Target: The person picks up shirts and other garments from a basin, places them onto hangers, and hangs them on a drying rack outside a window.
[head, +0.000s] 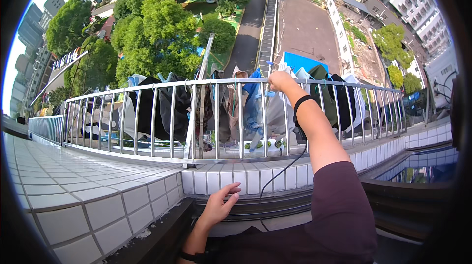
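Note:
My right arm stretches out to the metal railing point(239, 81). At its top bar, my right hand point(281, 80) has curled fingers; what lies inside them is hidden. A small blue object point(270, 63) shows just above that hand. Beyond the bars hang a light grey garment point(280, 111), a blue garment point(253, 107) and a brownish-pink garment point(233, 111), close to my right hand. My left hand point(221, 205) holds nothing, its thumb and fingers apart, over the dark window track point(250, 205) and in front of the white-tiled sill point(236, 181).
Farther along the railing hang dark clothes point(147, 109) on the left and an olive-green garment point(321, 92) on the right. A black cable point(274, 177) runs down from my right forearm. A white-tiled ledge point(92, 216) lies at left. Trees and a road point(250, 20) are far below.

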{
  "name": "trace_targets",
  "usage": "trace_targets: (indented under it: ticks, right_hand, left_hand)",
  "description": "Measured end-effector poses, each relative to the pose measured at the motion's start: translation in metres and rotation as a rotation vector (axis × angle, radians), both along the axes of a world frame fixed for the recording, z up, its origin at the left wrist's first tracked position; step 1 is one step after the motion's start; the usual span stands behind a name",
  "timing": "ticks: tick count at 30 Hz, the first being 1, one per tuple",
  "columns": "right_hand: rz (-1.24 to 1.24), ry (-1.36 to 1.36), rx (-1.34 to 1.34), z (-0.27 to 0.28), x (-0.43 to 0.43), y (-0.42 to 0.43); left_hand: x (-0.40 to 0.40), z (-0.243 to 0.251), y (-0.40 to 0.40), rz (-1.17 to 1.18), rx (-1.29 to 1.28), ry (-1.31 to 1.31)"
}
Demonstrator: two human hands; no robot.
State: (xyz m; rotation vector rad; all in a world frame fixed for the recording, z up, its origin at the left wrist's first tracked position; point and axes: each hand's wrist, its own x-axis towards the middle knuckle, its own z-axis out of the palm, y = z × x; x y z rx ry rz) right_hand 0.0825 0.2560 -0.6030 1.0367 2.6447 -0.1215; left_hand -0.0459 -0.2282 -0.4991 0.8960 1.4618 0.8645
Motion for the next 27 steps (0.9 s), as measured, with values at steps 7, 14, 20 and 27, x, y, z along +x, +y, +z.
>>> trace_targets:
  ticks: [7, 14, 20, 27]
  right_hand:
    - [0.017, 0.268, -0.194, -0.015, 0.033, -0.005]
    - [-0.241, 0.591, -0.195, -0.028, 0.047, -0.049]
    - [-0.775, 1.403, -0.229, -0.037, 0.036, -0.137]
    - [-1.152, 1.848, -0.636, 0.025, 0.081, -0.258]
  left_hand:
    - [0.000, -0.003, -0.007, 0.014, 0.000, -0.033]
    - [0.005, -0.001, 0.003, -0.023, -0.003, -0.053]
    - [0.017, -0.015, 0.004, -0.044, 0.079, -0.068]
    - [0.042, -0.026, -0.001, -0.013, 0.178, -0.167]
